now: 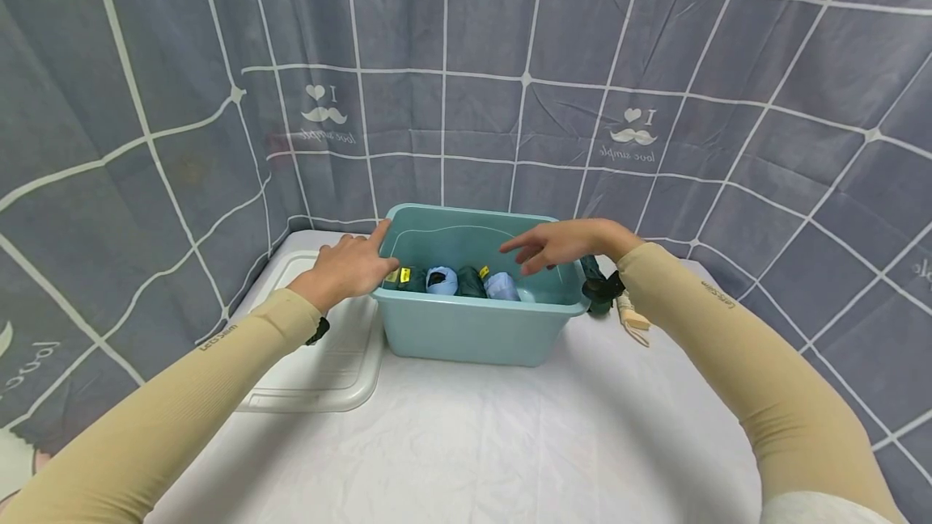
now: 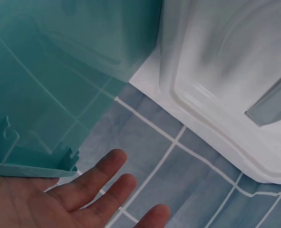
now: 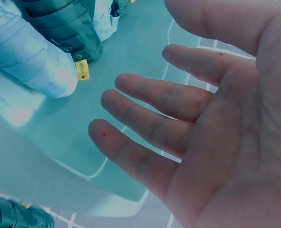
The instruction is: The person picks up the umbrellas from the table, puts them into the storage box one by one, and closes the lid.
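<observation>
A teal plastic bin (image 1: 466, 331) stands on the white-covered table. Inside, in a row along its front wall, lie several rolled fabric bundles that look like folded umbrellas: dark green ones (image 1: 471, 283) and light blue ones (image 1: 502, 287), some with yellow tags. At the bin's left rim is my left hand (image 1: 352, 265); its fingers extend outside the bin in the left wrist view, and the palm appears to touch the rim. Above the right part of the bin hovers my right hand (image 1: 564, 241), fingers spread and palm bare in the right wrist view.
A white lid (image 1: 349, 382) lies flat left of the bin. To the right, partly hidden by my right wrist, are a dark green bundle (image 1: 593, 268) and a beige handle (image 1: 635, 319) with a cord loop. A grey gridded curtain (image 1: 480, 120) surrounds the table.
</observation>
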`<state>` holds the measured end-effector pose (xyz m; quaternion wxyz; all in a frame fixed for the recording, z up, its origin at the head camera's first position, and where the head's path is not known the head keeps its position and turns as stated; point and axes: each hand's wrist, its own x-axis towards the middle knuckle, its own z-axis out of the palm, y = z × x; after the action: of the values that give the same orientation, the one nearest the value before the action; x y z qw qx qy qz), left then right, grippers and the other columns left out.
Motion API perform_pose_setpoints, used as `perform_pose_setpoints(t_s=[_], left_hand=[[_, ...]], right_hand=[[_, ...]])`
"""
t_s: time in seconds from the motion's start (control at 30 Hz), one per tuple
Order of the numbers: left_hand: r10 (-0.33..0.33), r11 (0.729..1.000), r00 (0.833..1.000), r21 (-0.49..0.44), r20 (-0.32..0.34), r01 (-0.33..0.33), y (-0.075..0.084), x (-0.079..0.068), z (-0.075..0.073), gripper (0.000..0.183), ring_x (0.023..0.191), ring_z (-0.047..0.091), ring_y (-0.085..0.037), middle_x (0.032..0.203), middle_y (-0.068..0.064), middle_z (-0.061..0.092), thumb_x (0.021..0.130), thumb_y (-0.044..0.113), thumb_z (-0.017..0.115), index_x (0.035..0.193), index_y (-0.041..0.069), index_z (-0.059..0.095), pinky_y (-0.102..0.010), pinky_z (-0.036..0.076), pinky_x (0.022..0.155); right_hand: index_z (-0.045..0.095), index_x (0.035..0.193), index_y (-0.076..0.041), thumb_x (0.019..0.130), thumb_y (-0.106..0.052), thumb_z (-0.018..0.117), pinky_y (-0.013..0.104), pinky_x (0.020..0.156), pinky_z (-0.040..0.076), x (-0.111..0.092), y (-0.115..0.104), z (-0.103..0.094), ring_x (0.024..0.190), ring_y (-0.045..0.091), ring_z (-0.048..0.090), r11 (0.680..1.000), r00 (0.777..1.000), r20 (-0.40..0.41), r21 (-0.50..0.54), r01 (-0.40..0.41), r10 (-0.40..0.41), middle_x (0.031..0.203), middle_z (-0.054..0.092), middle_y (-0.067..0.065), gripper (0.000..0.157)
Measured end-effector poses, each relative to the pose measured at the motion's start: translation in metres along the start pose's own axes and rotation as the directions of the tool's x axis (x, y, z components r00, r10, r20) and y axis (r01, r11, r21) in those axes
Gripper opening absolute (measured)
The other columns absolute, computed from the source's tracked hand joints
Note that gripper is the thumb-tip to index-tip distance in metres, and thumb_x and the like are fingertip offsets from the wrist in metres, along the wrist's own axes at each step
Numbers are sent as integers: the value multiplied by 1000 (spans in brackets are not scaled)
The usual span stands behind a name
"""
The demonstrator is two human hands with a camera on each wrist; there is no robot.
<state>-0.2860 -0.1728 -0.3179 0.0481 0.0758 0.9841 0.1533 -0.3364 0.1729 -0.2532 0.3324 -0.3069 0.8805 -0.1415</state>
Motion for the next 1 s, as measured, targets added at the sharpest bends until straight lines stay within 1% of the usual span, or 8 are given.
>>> perform_pose_setpoints(t_s=[0.17,0.33,0.47,0.57,0.7,0.83,0.93,1.0], left_hand=[[0,1000,1000,-2,8,0,0,0,1,82,145,31,-46,158,-22,39,99,49,41,164,20,0,-76,24,106],[0,1000,1000,6,5,0,-1,0,0,82,144,32,-46,157,-22,40,99,49,41,164,19,1,-76,25,106],[0,1000,1000,10,4,0,-1,-1,0,82,144,33,-47,157,-23,40,99,48,41,164,19,1,-76,25,106],[0,1000,1000,12,8,0,-1,-1,0,82,144,33,-47,157,-23,40,100,48,41,164,18,1,-76,25,106],[-1,1000,1000,11,8,1,-1,-1,0,82,144,32,-47,157,-23,40,100,49,41,164,18,1,-76,25,106],[-1,1000,1000,10,9,1,-2,0,0,82,144,32,-46,157,-22,40,100,49,41,164,19,0,-76,25,106],[-1,1000,1000,8,9,1,-2,0,0,82,144,32,-46,157,-22,40,100,49,41,164,20,-1,-76,25,106],[-1,1000,1000,6,12,1,-2,0,1,81,144,32,-46,157,-22,40,100,49,41,164,20,-1,-76,25,106]], right_hand=[[35,158,-23,102,-29,58,50,113,40,-10,6,1,138,28,51,1000,998,-63,21,10,-8,154,47,12,62],[36,158,-21,102,-25,57,52,112,41,-19,12,1,140,31,48,998,992,-118,45,40,-34,152,49,13,59],[37,157,-23,102,-26,57,51,112,41,-25,18,1,140,29,50,997,986,-165,67,44,-32,152,50,10,58],[37,157,-22,103,-27,57,53,112,40,-29,22,1,139,30,50,994,978,-205,99,53,-32,152,50,11,58],[39,156,-20,103,-25,56,54,113,38,-37,26,0,141,32,47,988,961,-276,138,71,-31,151,51,12,56],[41,155,-20,103,-24,56,54,112,39,-44,30,0,140,33,48,984,938,-346,160,84,-24,150,52,12,54],[43,154,-22,104,-23,56,54,111,41,-48,33,0,137,32,51,982,916,-402,168,89,-14,149,53,11,52],[44,153,-21,104,-22,56,54,110,42,-51,37,1,137,32,51,978,900,-436,183,102,-13,150,53,12,51]])
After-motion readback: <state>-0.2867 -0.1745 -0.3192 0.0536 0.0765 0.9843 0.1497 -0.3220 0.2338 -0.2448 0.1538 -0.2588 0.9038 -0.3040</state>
